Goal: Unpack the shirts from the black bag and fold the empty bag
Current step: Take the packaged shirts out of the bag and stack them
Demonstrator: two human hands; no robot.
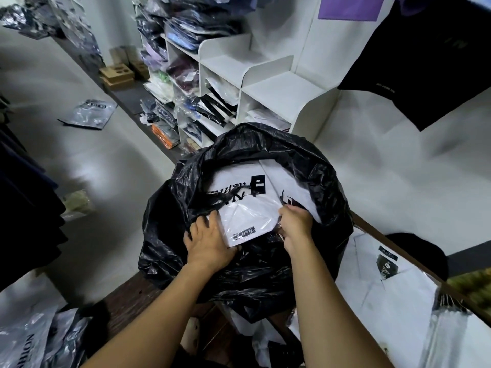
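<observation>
A big crinkled black plastic bag (170, 216) stands open in front of me with white packaged shirts inside. The top white shirt (247, 219), wrapped in clear plastic with a black label, lies at the bag's mouth. My left hand (207, 243) grips its near left corner, fingers spread over the edge. My right hand (296, 224) holds its right edge, fingers curled under the packet. More white shirts (295, 187) lie deeper in the bag, one with a black hang tag.
A white packaged shirt (388, 285) lies on the surface at the right. White cubby shelves (265, 75) full of bagged clothes stand behind. Silver packets (26, 338) lie at the lower left, dark garments hang left and at the upper right.
</observation>
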